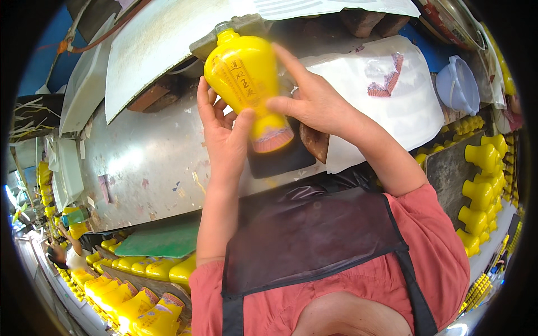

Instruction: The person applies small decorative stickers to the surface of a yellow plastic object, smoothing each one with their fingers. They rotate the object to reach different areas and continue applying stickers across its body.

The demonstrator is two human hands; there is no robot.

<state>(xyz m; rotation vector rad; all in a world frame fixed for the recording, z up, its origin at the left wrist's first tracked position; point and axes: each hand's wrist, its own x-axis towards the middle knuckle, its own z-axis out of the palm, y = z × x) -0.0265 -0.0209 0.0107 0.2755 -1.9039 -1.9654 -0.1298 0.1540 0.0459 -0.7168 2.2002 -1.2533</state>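
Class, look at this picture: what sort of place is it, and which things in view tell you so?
Probably a small factory or workshop bench. Both hands, left hand and right hand, hold one yellow bottle over a worn metal table, while many matching yellow bottles lie in rows alongside. The person wears a dark apron.

Worktop: a scuffed sheet-metal worktop [145, 162] is seen under bright light.
Covering: white plastic sheeting [386, 106] is spread at the right.
Mat: a green mat [162, 241] is laid at the near edge.
Wall: blue surface [47, 56] is glimpsed upper left.
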